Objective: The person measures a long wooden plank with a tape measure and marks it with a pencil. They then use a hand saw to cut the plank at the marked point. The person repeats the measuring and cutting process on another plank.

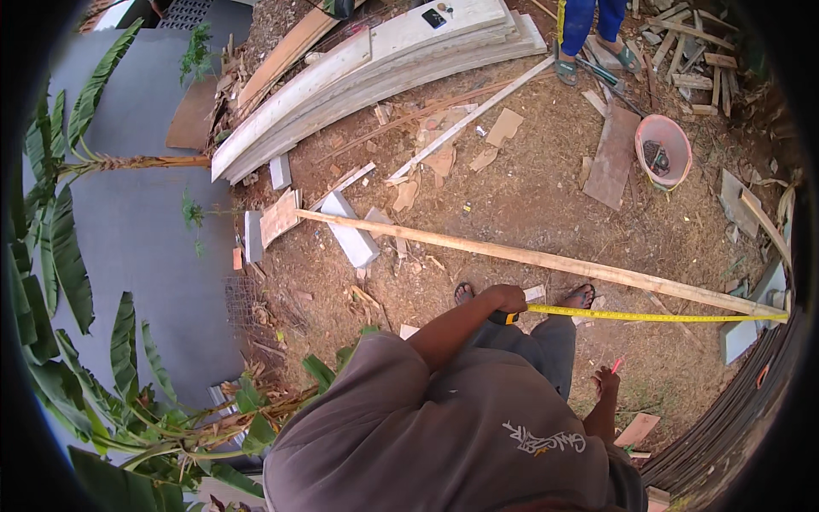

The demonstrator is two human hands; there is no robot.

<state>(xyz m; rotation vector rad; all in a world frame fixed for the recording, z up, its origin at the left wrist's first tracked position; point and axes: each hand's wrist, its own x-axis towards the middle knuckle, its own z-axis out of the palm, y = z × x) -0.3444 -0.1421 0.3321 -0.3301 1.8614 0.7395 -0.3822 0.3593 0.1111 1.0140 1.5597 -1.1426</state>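
Note:
My left hand [510, 299] is closed around a tape measure, its black and yellow case [505, 318] partly hidden below my fingers. From it the yellow tape blade [657, 316] runs out to the right, reaching the right end of a long wooden batten [503, 251]. That batten slants across the ground in front of me, its left end on a board piece and its right end on a grey block. Lower and to the right, my right hand [606, 382] grips a thin red pencil or marker [616, 366], tip upward, apart from the tape.
Long pale planks [409, 64] are stacked at the far left, a phone [433, 18] on top. A light block [351, 229] lies under the batten. Beyond stand a pink bucket [664, 149] and a person's legs [589, 26]. Banana plants [64, 243] edge the left.

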